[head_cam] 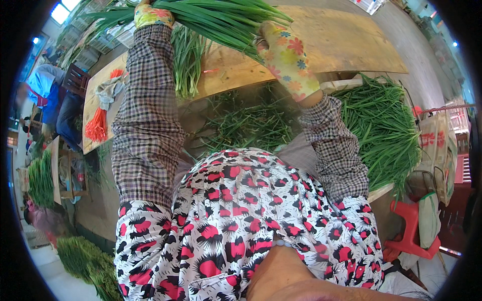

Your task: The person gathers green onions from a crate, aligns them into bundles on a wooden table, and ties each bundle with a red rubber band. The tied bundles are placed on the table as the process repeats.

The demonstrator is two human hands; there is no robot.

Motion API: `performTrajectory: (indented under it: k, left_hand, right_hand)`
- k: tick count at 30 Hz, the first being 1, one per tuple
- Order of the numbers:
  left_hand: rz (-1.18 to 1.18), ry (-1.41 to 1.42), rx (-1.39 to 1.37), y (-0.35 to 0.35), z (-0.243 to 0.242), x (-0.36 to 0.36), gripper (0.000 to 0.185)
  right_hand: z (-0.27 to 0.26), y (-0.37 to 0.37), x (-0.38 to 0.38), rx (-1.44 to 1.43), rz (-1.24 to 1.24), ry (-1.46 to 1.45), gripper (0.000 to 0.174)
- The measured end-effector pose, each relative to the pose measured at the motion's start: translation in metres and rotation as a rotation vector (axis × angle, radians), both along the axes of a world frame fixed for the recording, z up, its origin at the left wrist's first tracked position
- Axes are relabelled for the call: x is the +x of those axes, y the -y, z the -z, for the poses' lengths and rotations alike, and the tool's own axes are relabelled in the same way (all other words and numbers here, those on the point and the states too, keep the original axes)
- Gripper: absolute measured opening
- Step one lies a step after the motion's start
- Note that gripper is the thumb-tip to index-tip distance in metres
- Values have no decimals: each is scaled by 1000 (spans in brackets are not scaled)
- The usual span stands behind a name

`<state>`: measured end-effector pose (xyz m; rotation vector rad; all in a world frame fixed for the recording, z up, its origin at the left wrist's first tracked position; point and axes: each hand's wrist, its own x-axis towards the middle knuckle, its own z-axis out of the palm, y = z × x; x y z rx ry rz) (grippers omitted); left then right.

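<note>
Both my hands wear floral-patterned gloves and hold up a large bundle of long green leaves (222, 22), likely garlic chives, above the far edge of a wooden table (331, 41). My left hand (153, 15) grips the bundle at the upper left. At its other end, my right hand (284, 56) is closed around the leaves. A smaller bunch with pale stems (187, 60) lies on the table beneath, beside my left sleeve. Red ties (96, 126) and a grey cloth (108, 92) rest on the table's left part.
Loose green leaves (252, 124) lie below the table's near edge. A crate piled with green leaves (380, 128) stands at my right, near a red plastic stool (408, 229). People sit at the far left, and more green bundles (81, 259) lie on the floor.
</note>
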<state>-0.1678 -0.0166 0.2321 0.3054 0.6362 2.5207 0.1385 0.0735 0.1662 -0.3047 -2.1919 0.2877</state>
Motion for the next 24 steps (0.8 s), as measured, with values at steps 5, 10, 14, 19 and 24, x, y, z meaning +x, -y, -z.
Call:
performTrajectory:
  k: [5,10,14,19,24]
  left_hand:
    - [63,27,-16,6,1,-17,35]
    - [39,-15,-136,26,-6,-39,36]
    - [-6,-83,-218,41,-10,-55,38]
    - [-28,-75,-277,38,8,-69,42]
    - [143,-203,-72,26,24,-77,41]
  right_hand:
    - [8,-21,21,-38,143,135,20]
    - [57,-52,75,-87,283,293,19]
    - [89,-54,104,12,198,756,25]
    - [68,-14,67,-1186,-459,171,39]
    - [27,11,21,-1648,-818,-158,45]
